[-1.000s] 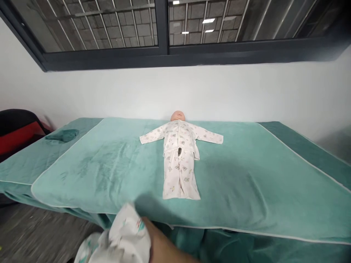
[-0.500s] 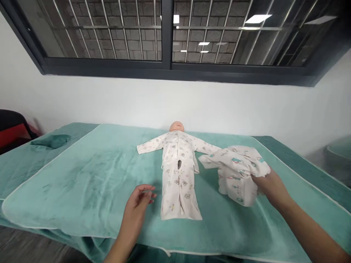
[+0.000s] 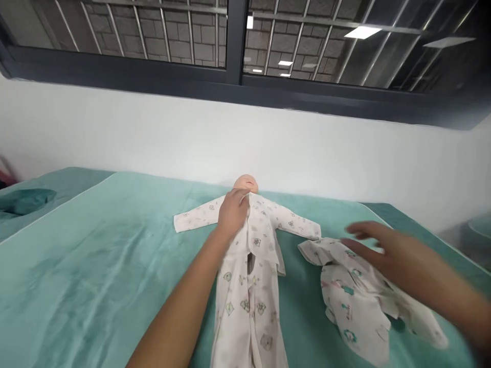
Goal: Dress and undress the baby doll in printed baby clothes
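A baby doll (image 3: 246,182) lies on its back, dressed in a white printed baby top (image 3: 262,225) and matching baby pants (image 3: 245,301). At the doll's neckline, my left hand (image 3: 232,210) has its fingers bent together on the top's collar; the fingertips are partly hidden. To the right lies a crumpled white baby garment (image 3: 355,294) with green and red prints. Just above this garment hovers my right hand (image 3: 378,245), blurred, its fingers apart and holding nothing.
A green plush blanket (image 3: 103,255) covers the surface under the doll. Behind it rises a white wall (image 3: 172,138) with a dark-framed window (image 3: 233,84). At the far left is a dark green fabric bundle (image 3: 28,200).
My right hand has let go of the printed garment, which now lies on the blanket. My left hand has moved from beside the pants up to the doll's collar. The view has shifted closer.
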`<action>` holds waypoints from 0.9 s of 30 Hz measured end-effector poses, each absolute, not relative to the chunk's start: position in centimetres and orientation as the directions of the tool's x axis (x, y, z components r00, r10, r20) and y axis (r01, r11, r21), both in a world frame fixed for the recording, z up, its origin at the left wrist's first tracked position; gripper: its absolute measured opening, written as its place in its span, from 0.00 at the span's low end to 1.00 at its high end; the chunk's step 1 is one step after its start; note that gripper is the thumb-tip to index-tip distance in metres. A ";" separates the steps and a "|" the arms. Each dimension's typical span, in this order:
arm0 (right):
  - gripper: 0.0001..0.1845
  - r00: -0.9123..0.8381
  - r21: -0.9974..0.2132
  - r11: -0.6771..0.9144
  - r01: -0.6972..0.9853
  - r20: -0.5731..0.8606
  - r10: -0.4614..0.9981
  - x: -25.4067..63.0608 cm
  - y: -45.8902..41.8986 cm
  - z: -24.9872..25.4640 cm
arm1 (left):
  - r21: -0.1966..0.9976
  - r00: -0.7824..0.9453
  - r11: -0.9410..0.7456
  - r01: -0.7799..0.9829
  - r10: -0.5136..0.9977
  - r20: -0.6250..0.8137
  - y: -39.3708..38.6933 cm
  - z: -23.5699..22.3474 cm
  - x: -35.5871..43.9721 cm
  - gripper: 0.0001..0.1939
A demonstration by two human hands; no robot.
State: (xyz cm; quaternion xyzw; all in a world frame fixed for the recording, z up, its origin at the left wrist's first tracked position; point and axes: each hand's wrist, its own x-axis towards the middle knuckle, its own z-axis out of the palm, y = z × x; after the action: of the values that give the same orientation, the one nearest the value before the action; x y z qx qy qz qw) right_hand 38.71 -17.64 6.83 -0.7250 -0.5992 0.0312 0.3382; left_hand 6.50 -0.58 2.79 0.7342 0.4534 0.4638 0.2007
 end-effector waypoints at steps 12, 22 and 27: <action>0.10 0.302 -0.889 0.160 0.429 0.308 0.902 21.8 3.3 -1.5 | 0.598 0.209 -0.418 0.684 0.898 0.388 2.7 0.8 7.4 0.21; 0.10 0.106 -0.749 0.355 0.559 0.489 0.866 21.3 2.7 -0.4 | 0.646 0.178 -0.359 0.673 0.927 0.330 2.7 1.1 7.4 0.19; 0.14 0.079 -0.816 0.205 0.541 0.292 0.953 21.2 2.5 0.4 | 0.757 0.176 -0.409 0.509 0.911 0.373 2.8 0.9 7.0 0.22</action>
State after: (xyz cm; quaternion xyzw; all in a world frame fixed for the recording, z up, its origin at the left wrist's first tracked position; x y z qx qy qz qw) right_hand 21.23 2.52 0.40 -0.5859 -0.6374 0.2326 0.4431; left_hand 7.05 2.85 0.92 0.7283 0.4876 0.4172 0.2405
